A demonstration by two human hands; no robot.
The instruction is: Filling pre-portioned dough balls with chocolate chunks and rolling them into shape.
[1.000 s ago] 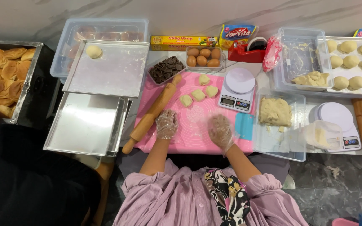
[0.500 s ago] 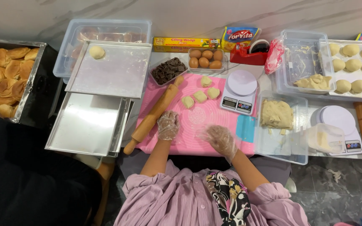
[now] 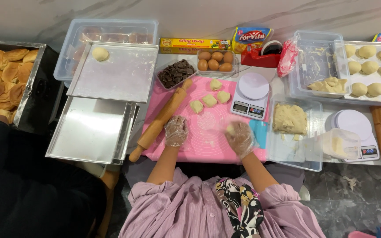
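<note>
Dough piece (image 3: pixel 230 128), small and pale, sits under the fingertips of the gloved right hand (image 3: pixel 240 139), which curls around it on the pink silicone mat (image 3: pixel 208 145). At nine o'clock from it, the gloved left hand (image 3: pixel 176 131) rests on the mat loosely curled, holding nothing, just beside the wooden rolling pin (image 3: pixel 160 120). Four cut dough pieces (image 3: pixel 209 100) lie at twelve o'clock, with a white kitchen scale (image 3: pixel 249 94) at one o'clock.

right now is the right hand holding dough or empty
Holding dough: a small pale dough piece shows at the fingertips of the gloved right hand above the pink mat.
</note>
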